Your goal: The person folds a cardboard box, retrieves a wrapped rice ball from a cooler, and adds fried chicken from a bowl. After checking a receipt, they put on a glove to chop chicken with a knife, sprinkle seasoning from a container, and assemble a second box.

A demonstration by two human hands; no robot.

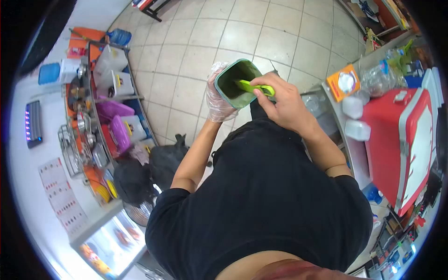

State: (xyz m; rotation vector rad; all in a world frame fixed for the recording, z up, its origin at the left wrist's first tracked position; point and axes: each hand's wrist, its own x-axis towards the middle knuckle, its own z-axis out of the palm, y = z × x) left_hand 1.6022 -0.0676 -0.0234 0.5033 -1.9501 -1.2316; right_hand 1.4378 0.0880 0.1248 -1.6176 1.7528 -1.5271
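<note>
My left hand [217,95], in a clear plastic glove, is wrapped round the side of a green square-mouthed container [244,101]. Its opening tilts up toward me, and the inside looks dark. My right hand [282,100], which is bare, grips a tool with a lime-green handle [264,89]. The tool reaches into the container's mouth; its far end is too dark and small to name. Both hands are in front of my black shirt [280,186], above the tiled floor.
On the right, a red cooler box [385,126] stands on a counter with an orange box [343,82] and plastic containers [358,130]. To the left are shelves with purple bins [121,134], metal kitchenware and a lit display case [112,242]. Black bags [168,163] lie near my left arm.
</note>
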